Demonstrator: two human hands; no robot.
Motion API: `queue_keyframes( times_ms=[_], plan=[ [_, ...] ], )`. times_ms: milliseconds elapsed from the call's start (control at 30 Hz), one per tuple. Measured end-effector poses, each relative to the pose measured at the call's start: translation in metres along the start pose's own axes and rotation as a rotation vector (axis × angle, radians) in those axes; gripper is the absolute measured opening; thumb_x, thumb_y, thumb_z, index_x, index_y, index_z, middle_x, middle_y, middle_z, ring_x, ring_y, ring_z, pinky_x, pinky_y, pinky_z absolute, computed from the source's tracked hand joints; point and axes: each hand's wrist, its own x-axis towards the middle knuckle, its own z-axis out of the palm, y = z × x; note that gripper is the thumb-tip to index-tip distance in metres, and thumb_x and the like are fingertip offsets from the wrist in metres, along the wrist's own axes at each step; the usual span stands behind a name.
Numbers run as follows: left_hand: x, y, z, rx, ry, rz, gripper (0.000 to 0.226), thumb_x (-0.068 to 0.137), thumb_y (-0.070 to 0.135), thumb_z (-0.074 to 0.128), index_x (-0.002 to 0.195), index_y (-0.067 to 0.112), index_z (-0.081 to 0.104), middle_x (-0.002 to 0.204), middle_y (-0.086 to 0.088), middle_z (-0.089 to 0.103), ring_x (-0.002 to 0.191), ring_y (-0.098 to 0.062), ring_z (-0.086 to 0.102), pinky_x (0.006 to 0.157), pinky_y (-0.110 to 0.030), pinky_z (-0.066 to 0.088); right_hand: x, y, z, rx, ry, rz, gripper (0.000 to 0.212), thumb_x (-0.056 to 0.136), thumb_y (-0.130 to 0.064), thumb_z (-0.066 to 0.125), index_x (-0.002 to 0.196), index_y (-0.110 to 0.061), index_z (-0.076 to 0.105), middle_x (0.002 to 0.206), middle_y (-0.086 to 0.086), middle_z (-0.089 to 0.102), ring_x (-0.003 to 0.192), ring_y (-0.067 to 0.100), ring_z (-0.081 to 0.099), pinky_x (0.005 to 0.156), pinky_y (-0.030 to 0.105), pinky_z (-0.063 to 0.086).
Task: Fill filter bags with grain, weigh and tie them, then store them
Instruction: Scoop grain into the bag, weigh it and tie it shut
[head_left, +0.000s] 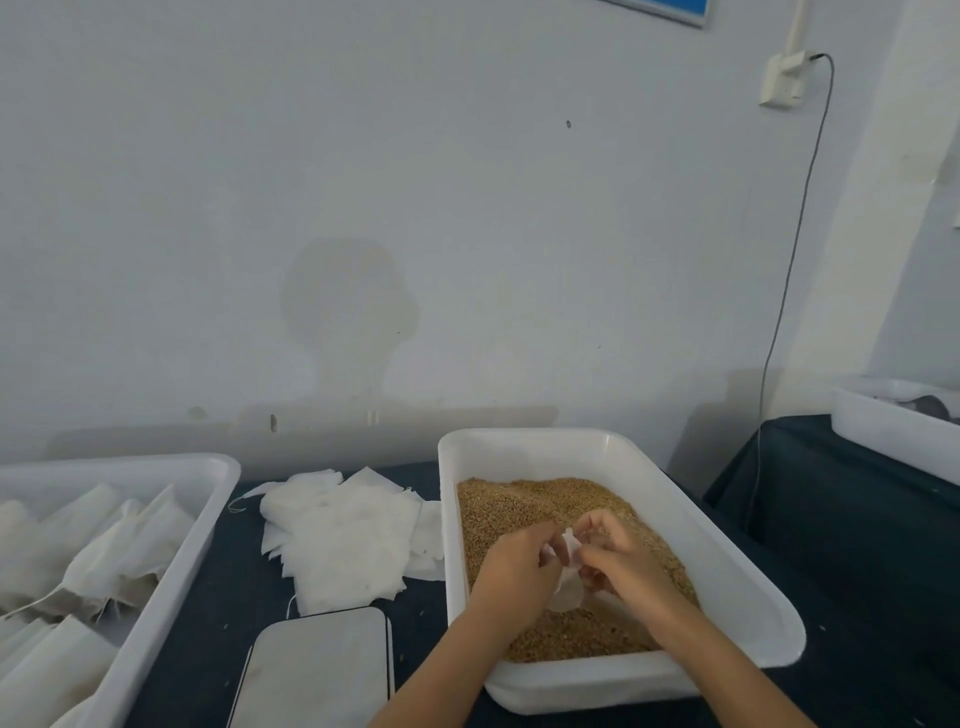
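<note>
Item: filter bag (569, 574), small, white, thin. Held over the grain (524, 506), between both hands, above the near half of the grain tub (727, 577); its lower part hangs down just above the grain surface.

Left hand (517, 564): forearm enters from the bottom edge, angled up and to the right; back of hand upward, fingers curled, pinching the bag's left side.

Right hand (621, 556): forearm enters from the lower right, angled up and to the left; fingers bent inward, pinching the bag's right side. Fingertips of the two hands nearly meet.

Grain tub: white plastic, rectangular, on a dark tabletop (249, 587), filled with tan grain.

Stack of empty bags (343, 540): flat, white, just left of the tub.

Scale (322, 670): flat pale platform, near the stack, in front of it.

Storage tub (171, 566): white, far left, holding filled bags (109, 551) lying on their sides.
</note>
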Motion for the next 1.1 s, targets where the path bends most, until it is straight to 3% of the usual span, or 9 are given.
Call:
queue_keyframes(
  times_ms=[100,200,267,367,567,700,867,1000,1100],
  plan=[
    [0.002,0.001,0.0,0.036,0.07,-0.045,0.019,0.085,0.009,0.049,0.081,0.012,0.067,0.065,0.01,0.053,0.055,0.0,0.044,0.049,-0.006,0.032,0.003,0.004,-0.002,-0.007,0.041,-0.028,0.013,0.093,-0.004,0.05,0.103,-0.011,0.053,0.075,0.005,0.067,0.064,0.014,0.064,0.058,0.024,0.052],
    [0.001,0.005,-0.003,-0.003,0.119,-0.13,0.014,0.084,0.014,0.056,0.074,0.015,0.065,0.066,0.007,0.058,0.059,-0.001,0.05,0.055,-0.01,0.04,0.009,0.012,-0.011,-0.59,0.146,-0.068,0.014,0.094,-0.017,0.053,0.107,-0.016,0.048,0.086,-0.004,0.059,0.077,0.011,0.059,0.07,0.023,0.051],
    [0.0,0.005,-0.005,0.002,0.147,-0.184,0.012,0.083,0.018,0.061,0.071,0.019,0.06,0.067,0.009,0.057,0.063,-0.003,0.052,0.058,-0.014,0.043,0.008,0.014,-0.013,-0.956,0.021,-0.019,0.03,0.087,-0.034,0.062,0.108,-0.02,0.047,0.095,-0.008,0.055,0.087,0.009,0.056,0.08,0.025,0.05],
    [-0.001,0.002,-0.005,0.002,0.213,-0.236,0.017,0.083,0.018,0.064,0.071,0.023,0.053,0.07,0.011,0.054,0.067,-0.003,0.051,0.058,-0.012,0.039,0.005,0.01,-0.009,-1.14,-0.115,0.049,0.029,0.087,-0.041,0.06,0.107,-0.021,0.054,0.099,-0.008,0.059,0.09,0.011,0.057,0.086,0.028,0.048],
    [-0.002,0.004,-0.009,-0.036,0.307,-0.18,0.015,0.088,0.002,0.049,0.091,0.014,0.058,0.091,0.007,0.054,0.074,-0.004,0.047,0.056,-0.007,0.035,0.01,-0.006,-0.016,-1.319,-0.179,-0.026,0.015,0.095,-0.025,0.049,0.082,-0.02,0.054,0.095,-0.002,0.061,0.086,0.014,0.058,0.073,0.023,0.047],
    [-0.001,0.005,-0.01,-0.073,0.39,-0.201,0.02,0.091,0.003,0.043,0.091,0.011,0.061,0.098,0.004,0.056,0.074,-0.003,0.048,0.059,-0.009,0.035,0.009,-0.036,-0.049,-1.37,-0.104,-0.089,0.007,0.09,-0.023,0.058,0.093,-0.02,0.052,0.094,-0.004,0.06,0.085,0.013,0.059,0.076,0.023,0.049],
    [0.0,0.004,-0.009,-0.077,0.379,-0.218,0.019,0.093,0.005,0.042,0.091,0.011,0.059,0.096,0.002,0.055,0.071,-0.004,0.047,0.057,-0.012,0.033,0.006,-0.058,-0.081,-1.655,-0.103,-0.07,0.017,0.085,-0.012,0.061,0.092,-0.024,0.051,0.1,-0.003,0.058,0.082,0.013,0.051,0.065,0.021,0.033],
    [0.0,0.004,-0.009,-0.068,0.369,-0.218,0.02,0.093,0.007,0.045,0.086,0.015,0.061,0.096,0.004,0.052,0.067,-0.001,0.047,0.053,-0.009,0.034,0.006,-0.044,-0.074,-1.522,-0.158,-0.129,0.023,0.08,-0.015,0.067,0.073,-0.027,0.05,0.077,-0.014,0.056,0.067,0.001,0.049,0.058,0.013,0.033],
    [0.0,0.003,-0.009,-0.054,0.362,-0.198,0.024,0.093,0.005,0.046,0.089,0.013,0.068,0.096,0.005,0.049,0.065,0.0,0.046,0.056,-0.003,0.037,0.008,-0.032,-0.058,-1.343,-0.167,-0.176,0.014,0.081,-0.022,0.07,0.077,-0.03,0.059,0.073,-0.016,0.061,0.068,-0.008,0.054,0.057,0.01,0.033]
  ],
)
